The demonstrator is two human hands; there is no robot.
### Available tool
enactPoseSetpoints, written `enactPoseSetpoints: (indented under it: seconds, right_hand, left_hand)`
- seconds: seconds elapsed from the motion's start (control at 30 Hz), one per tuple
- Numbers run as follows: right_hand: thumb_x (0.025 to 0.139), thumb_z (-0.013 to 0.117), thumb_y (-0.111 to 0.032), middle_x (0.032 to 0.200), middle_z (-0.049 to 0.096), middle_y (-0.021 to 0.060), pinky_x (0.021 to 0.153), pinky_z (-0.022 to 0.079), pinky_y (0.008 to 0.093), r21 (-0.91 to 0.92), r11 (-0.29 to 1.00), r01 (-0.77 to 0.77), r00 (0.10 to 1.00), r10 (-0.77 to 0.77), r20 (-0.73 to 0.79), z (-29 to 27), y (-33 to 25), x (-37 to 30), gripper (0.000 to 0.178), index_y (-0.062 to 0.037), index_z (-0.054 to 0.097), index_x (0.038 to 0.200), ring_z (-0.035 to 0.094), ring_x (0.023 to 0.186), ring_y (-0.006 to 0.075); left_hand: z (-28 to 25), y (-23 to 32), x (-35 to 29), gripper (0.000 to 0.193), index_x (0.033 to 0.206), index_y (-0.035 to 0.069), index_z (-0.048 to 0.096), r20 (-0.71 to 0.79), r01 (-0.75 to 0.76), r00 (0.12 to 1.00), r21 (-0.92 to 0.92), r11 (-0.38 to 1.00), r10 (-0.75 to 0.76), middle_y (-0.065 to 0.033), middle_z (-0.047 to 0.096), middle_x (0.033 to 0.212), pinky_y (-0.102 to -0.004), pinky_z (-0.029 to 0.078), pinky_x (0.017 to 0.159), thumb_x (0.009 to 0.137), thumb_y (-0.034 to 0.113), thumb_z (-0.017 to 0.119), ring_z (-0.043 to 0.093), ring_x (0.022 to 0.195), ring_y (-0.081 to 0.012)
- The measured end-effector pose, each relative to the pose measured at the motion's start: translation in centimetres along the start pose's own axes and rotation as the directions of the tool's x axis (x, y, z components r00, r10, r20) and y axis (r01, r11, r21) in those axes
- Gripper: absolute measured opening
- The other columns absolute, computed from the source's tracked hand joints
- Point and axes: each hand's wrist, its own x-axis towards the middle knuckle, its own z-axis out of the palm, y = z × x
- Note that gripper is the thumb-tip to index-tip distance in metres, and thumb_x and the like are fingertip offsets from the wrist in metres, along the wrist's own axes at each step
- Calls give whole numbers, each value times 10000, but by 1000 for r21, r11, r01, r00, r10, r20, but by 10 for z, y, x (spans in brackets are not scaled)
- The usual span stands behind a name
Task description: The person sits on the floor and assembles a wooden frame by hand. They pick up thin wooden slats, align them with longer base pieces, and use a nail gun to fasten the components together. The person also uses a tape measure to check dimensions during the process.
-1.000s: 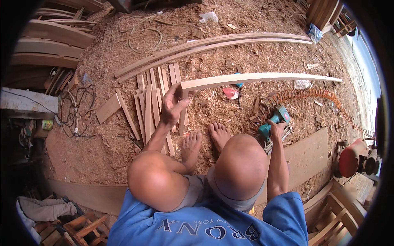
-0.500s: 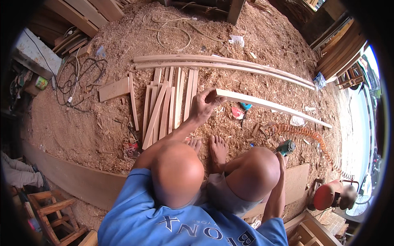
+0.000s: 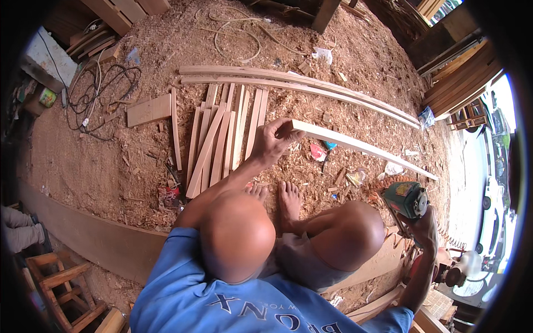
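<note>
Near the middle, my left hand (image 3: 272, 141) is closed around the near end of a long pale wood strip (image 3: 361, 145). The strip runs out to the right and slightly toward me, over the shavings. At the right, my right hand (image 3: 423, 226) grips a green and black air nail gun (image 3: 404, 200), raised beside my right knee. The nail gun hides part of the fingers. It is apart from the strip. Left of my left hand, several shorter wood strips (image 3: 208, 147) lie side by side, one slanting across the others.
Two long strips (image 3: 300, 82) lie farther out. A short board (image 3: 149, 110) rests at the left, near tangled cables (image 3: 105, 94). An orange coiled hose (image 3: 388, 183) lies by the nail gun. Wood shavings cover the floor. A wooden stool frame (image 3: 64, 283) stands lower left.
My right hand has lifted the nail gun up and to the right, from beside my knee, so it now shows larger. My left hand still holds the strip, whose far end has dipped slightly.
</note>
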Motion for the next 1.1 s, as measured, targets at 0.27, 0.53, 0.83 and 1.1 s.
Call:
enactPoseSetpoints:
  seconds: [0.27, 0.53, 0.83, 1.1]
  right_hand:
    - [758, 834, -225, 865, 716, 91, 657, 536, 351, -37, 964, 262, 964, -264, -36, -20, -101, 53, 446, -16, 648, 1106, 668, 690, 183]
    - [776, 751, -192, 677, 596, 1, 484, 434, 279, 248, 945, 216, 891, -294, 347, -17, -160, 122, 249, -19, 699, 947, 556, 533, 94]
    - [769, 775, -152, 596, 577, 14, 443, 425, 283, 220, 936, 276, 824, -348, 447, 2, -189, 146, 200, -9, 704, 889, 547, 477, 104]
    - [772, 784, -187, 635, 615, 31, 468, 456, 275, 232, 919, 319, 813, -392, 432, 6, -199, 143, 254, -8, 709, 936, 570, 509, 106]
  left_hand:
    - [-1, 2, -3, 489, 1092, 46, 682, -24, -33, 999, 46, 998, 35, -66, 734, 903, -296, 568, 744, 819, 436, 794, 689, 845, -135]
    - [0, 7, -6, 385, 1115, 47, 677, 19, 27, 1000, -238, 971, -23, -80, 735, 970, -299, 578, 793, 837, 282, 803, 695, 889, -142]
    - [0, 4, -5, 328, 1009, 59, 681, 21, 71, 998, -235, 969, -68, 9, 692, 801, -221, 549, 633, 841, 315, 798, 614, 729, -40]
    - [1, 9, -5, 369, 1013, 56, 680, 66, 62, 997, -227, 972, -48, 33, 648, 764, -207, 537, 618, 852, 372, 781, 581, 690, -30]
